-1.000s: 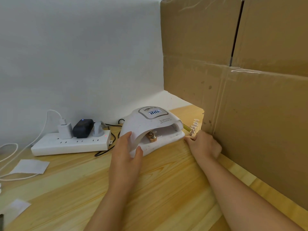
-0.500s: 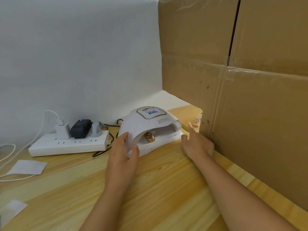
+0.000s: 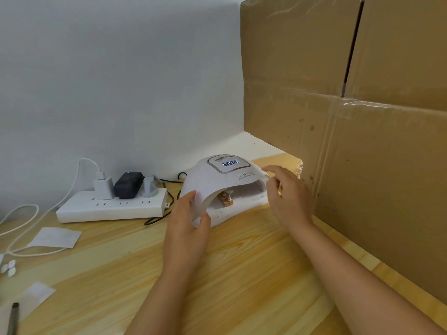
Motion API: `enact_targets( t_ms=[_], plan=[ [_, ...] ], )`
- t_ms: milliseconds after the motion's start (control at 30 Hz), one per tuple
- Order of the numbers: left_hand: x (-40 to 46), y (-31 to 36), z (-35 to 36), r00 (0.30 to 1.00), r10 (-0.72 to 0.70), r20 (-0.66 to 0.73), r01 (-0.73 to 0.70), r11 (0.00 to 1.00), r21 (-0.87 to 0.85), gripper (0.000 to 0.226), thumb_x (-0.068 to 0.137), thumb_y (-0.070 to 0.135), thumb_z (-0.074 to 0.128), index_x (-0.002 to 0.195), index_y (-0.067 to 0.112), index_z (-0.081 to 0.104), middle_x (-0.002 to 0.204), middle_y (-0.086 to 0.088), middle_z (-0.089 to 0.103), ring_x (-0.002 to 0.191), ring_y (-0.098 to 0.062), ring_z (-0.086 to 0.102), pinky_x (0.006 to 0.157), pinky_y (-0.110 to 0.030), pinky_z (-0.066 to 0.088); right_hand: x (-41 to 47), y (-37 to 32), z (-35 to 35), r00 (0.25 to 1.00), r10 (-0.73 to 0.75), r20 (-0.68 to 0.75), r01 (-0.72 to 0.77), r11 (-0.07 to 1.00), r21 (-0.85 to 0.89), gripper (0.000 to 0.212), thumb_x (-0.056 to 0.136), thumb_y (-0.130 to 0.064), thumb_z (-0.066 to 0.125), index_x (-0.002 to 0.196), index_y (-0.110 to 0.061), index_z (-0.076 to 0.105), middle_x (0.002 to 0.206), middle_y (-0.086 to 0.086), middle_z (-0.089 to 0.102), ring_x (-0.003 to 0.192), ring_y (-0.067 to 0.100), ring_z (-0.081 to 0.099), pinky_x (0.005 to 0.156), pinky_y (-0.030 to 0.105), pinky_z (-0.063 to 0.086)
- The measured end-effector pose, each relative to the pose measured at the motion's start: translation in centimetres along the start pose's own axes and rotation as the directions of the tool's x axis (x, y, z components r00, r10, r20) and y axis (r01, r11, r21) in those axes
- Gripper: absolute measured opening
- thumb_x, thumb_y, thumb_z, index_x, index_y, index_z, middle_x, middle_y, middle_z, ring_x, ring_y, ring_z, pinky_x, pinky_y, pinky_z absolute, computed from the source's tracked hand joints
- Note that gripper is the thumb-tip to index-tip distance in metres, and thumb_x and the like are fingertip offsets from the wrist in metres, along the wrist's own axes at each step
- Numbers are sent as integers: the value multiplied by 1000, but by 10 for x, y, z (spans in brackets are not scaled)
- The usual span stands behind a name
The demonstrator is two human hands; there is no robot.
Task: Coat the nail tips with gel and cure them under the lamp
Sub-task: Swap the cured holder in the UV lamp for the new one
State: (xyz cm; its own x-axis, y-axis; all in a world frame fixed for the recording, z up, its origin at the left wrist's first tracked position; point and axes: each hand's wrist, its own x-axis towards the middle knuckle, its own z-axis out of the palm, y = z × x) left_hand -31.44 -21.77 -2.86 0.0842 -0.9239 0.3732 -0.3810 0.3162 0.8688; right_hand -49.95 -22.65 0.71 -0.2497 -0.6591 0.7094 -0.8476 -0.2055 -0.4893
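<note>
Two hands at a nail lamp on a wooden table

The left hand (image 3: 187, 229) grips the near-left edge of the white lamp (image 3: 225, 184), thumb on its base, fingers on its dome; the right hand (image 3: 289, 195) hovers spread and relaxed at the lamp's right end, holding nothing. A small brass stand (image 3: 226, 199) sits inside the lamp opening. A power strip (image 3: 111, 206) lies left of it, cardboard boxes (image 3: 362, 141) to the right

white nail lamp (image 3: 217, 180) with silver-trimmed panel, white power strip (image 3: 111, 209), black adapter (image 3: 128, 184), pale wood-grain table (image 3: 242, 274), brown cardboard box (image 3: 375, 141)
</note>
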Motion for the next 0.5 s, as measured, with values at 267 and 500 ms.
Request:
enact_targets(
  t_ms=[267,500],
  plan=[
    [-2,1,-2,1000,-9,23,9,1000,2,47,88,14,53,132,26,41,122,15,41,107,2,35,85,-21,30,62,-40,21,846,9,533,31,997,-67,42,95,-19,31,132,-32,48,122,2,49,108,19,49,73,24,31],
    [-2,3,-2,999,-26,32,27,999,-28,47,88,14,53,131,26,41,117,18,39,105,2,35,86,-20,30,73,-47,27,765,70,641,71,979,-191,41,99,-23,25,132,-34,46,131,6,44,114,24,46,79,27,31]
  ],
)
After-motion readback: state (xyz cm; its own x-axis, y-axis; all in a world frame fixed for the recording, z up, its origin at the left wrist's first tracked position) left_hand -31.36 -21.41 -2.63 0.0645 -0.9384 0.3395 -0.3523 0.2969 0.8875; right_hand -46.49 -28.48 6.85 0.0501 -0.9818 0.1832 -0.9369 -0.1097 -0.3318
